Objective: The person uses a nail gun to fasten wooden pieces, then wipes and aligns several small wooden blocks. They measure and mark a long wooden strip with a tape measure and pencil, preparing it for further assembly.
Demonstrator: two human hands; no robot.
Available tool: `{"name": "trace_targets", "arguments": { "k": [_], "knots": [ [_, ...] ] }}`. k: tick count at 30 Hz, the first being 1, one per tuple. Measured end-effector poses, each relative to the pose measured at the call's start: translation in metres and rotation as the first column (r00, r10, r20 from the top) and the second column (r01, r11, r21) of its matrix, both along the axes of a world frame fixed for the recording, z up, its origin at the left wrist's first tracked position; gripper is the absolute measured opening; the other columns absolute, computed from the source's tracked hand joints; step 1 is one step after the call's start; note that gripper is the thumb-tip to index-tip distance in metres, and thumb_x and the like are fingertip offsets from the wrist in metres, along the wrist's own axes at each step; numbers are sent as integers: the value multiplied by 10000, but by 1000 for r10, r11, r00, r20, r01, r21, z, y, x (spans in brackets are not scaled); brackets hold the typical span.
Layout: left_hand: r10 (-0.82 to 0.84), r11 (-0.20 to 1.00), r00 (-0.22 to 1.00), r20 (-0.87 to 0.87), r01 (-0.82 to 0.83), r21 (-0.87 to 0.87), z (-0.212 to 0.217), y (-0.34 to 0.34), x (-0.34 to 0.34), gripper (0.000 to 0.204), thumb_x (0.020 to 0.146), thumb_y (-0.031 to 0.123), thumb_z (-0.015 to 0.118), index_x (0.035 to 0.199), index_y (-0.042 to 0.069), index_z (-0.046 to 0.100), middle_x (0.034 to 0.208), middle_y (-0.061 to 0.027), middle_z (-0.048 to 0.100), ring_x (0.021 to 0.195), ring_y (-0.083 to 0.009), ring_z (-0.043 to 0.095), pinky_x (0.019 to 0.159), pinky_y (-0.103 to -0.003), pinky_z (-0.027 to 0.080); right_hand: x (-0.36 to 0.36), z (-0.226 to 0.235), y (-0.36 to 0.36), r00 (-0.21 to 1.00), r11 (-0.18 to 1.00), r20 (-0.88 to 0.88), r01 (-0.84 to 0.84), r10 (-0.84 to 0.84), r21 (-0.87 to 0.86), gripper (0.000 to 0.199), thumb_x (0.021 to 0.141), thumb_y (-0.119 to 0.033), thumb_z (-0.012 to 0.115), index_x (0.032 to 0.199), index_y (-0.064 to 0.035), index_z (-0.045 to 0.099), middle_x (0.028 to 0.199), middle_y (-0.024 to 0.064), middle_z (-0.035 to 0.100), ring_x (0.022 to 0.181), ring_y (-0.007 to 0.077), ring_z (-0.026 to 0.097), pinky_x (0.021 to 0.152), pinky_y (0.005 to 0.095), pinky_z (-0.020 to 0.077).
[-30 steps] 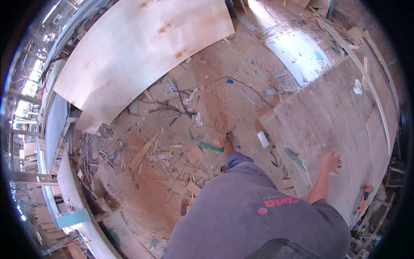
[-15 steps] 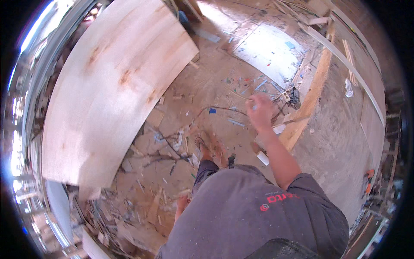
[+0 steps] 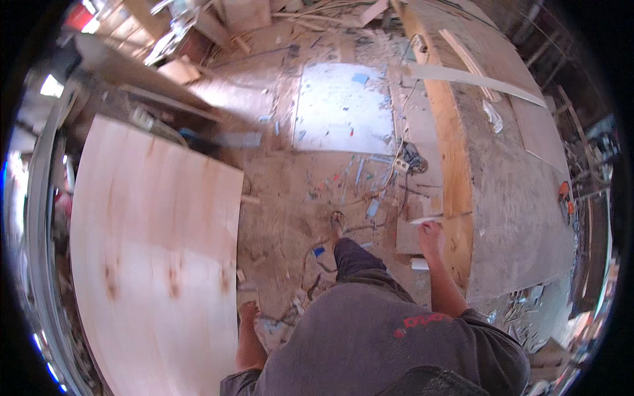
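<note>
My left hand (image 3: 248,311) hangs low beside the right edge of a large pale plywood sheet (image 3: 158,244). Its fingers are loosely bent, with nothing visible in them; whether it touches the sheet I cannot tell. My right hand (image 3: 430,239) is out in front on the right, close to the wooden edge of a long workbench (image 3: 515,204). Nothing shows in its loosely curled, slightly parted fingers. Just beyond them lies a thin white strip (image 3: 426,220), which appears apart from the hand. A white roll-like piece (image 3: 420,264) lies beside that forearm.
Ahead on the floor lies a white panel (image 3: 343,109) with blue scraps on it. A socket block (image 3: 401,165) with cords and a dark bundle (image 3: 415,157) sit near the bench. A long pale strip (image 3: 475,78) crosses the bench; an orange-handled tool (image 3: 564,198) lies at its right edge.
My view has turned and I have stepped forward, the plywood now more upright on my left. My right hand has dropped from its raised position toward the bench edge.
</note>
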State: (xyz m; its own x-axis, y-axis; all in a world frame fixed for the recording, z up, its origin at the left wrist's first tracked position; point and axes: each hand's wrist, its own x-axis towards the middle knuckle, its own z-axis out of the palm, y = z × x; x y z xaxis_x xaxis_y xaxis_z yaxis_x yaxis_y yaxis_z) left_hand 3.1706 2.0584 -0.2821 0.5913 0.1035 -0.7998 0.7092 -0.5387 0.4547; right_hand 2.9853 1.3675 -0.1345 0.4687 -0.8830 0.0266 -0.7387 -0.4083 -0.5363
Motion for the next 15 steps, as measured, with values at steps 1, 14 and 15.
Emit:
{"name": "trace_targets", "arguments": {
  "k": [1,14,15],
  "knots": [
    [73,997,993,98,-69,-46,3,-15,45,335,974,338,628,1050,15,672,804,-94,687,617,-189,663,496,-342,511,8,-3,-16,997,996,-12,81,-81,-33,176,841,-194,730,940,-52,762,965,188,720,932,358,701,844,430,546],
    [-587,809,809,15,587,21,26,-242,356,256,953,315,678,1088,99,702,883,-68,719,772,-193,700,654,-389,544,326,100,-327,336,573,516,94,-788,814,867,836,-703,682,1506,-209,441,1486,133,438,1388,302,413,1132,579,291],
    [-640,768,768,7,639,41,26,-258,380,257,952,314,679,1085,96,703,879,-70,719,766,-193,698,652,-391,544,344,111,-347,357,550,485,106,-798,828,908,803,-695,725,1498,-183,441,1445,138,480,1344,322,459,1111,581,326]
  ]
}}
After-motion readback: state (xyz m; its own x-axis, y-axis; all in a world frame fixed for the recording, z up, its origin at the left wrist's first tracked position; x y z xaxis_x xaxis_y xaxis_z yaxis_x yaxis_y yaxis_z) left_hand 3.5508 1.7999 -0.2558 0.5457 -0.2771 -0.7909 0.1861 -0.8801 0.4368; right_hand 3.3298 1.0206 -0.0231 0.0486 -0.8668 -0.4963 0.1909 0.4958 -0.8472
